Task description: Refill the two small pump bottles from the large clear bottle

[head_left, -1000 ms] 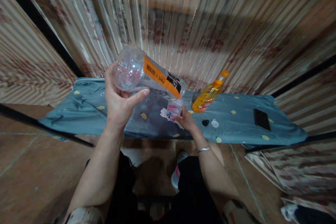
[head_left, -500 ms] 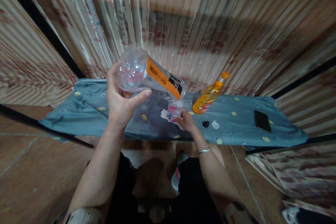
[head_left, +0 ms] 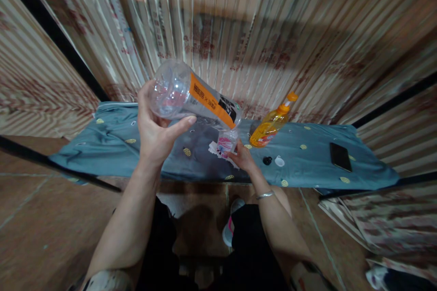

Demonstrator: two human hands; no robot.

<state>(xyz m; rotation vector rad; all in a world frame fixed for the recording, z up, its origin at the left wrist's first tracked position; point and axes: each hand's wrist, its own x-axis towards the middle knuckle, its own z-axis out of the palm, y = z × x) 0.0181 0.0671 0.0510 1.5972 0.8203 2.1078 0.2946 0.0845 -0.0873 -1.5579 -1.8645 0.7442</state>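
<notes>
My left hand (head_left: pixel 153 129) is wrapped round the base of a large clear plastic bottle (head_left: pixel 174 93) with an orange and black label. The bottle is tilted, its neck end low and to the right, over a small clear bottle (head_left: pixel 227 141) with pink print. Whether the two mouths touch, I cannot tell. My right hand (head_left: pixel 242 154) grips the small bottle from its right side. White crumpled paper (head_left: pixel 215 149) lies beneath and around the small bottle on the cloth.
A pump bottle of orange liquid (head_left: pixel 269 126) stands to the right. Near it lie a black cap (head_left: pixel 267 160) and a white cap (head_left: pixel 280 161). A dark phone (head_left: pixel 340 157) rests at the right of the teal cloth (head_left: pixel 310 163). Black poles (head_left: pixel 392 102) frame the sides.
Almost nothing differs. Both hands keep their hold, and the large bottle stays tilted over the small one; the view shifts very slightly.
</notes>
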